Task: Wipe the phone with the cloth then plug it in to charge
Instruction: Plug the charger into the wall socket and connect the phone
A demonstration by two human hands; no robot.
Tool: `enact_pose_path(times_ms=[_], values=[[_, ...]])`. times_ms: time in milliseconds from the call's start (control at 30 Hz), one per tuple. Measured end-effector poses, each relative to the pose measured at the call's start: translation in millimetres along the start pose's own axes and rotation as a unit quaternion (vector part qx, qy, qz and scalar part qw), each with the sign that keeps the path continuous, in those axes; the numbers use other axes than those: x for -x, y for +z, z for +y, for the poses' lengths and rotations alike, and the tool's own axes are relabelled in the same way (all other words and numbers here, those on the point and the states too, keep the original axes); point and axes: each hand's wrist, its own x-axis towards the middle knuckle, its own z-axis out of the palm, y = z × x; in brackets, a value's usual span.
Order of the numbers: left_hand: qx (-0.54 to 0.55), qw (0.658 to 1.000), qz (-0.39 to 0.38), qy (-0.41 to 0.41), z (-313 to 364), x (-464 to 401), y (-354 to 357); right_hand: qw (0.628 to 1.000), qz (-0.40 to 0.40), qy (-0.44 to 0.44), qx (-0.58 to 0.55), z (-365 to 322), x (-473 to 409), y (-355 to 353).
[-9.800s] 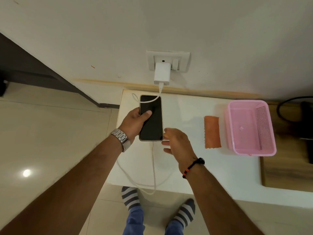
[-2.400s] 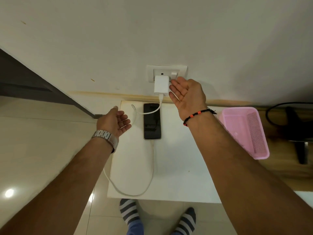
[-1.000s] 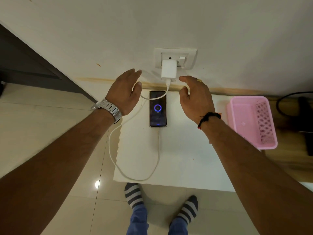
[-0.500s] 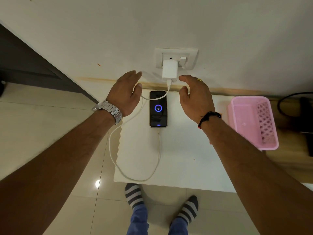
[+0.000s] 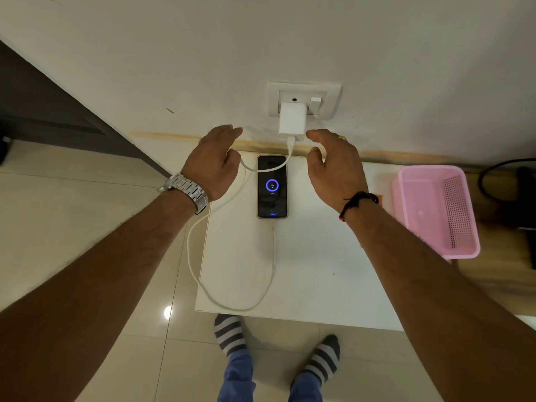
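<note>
Head view: phone [image 5: 272, 187] lies between left grip [image 5: 213, 162] and right grip [image 5: 336, 165], both apart.

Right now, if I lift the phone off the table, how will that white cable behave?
Likely floppy: the white cable lies in a slack loop over the table edge. It should trail the phone freely, but being plugged into the charger, it may tug eventually.

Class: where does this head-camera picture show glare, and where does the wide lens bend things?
Head view: a bright glare spot sits on the floor tile; the phone screen glows, sharp; the lens stretches both forearms at the bottom corners, and the pink basket looks skewed near the right edge.
</note>
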Motion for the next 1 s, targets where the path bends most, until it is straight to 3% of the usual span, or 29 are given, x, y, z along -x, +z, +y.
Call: enact_pose_path(times_ms=[167,267,400,467,567,767,900,1000], values=[[0.017,0.999,-0.021,-0.021,-4,2,2,0.998,0.006,0.028,-0.063,-1,-2,7],[0.042,0.997,-0.020,-0.055,-9,2,10,0.984,-0.024,0.098,-0.149,-1,-5,9],[0.099,0.980,-0.016,-0.172,-26,-4,24,0.929,-0.147,0.178,-0.289,-5,0,9],[0.074,0.972,-0.019,-0.223,-37,-4,34,0.888,-0.209,0.199,-0.358,-10,2,10],[0.024,0.967,-0.062,-0.246,-48,2,49,0.853,-0.235,0.205,-0.419,-12,4,14],[-0.138,0.947,-0.130,-0.259,-64,17,67,0.834,-0.246,0.215,-0.444,-14,4,27],[-0.098,0.930,-0.118,-0.334,-74,24,70,0.842,-0.239,0.203,-0.440,-14,3,33],[-0.116,0.929,-0.112,-0.333,-81,19,66,0.843,-0.231,0.197,-0.443,-15,1,37]])
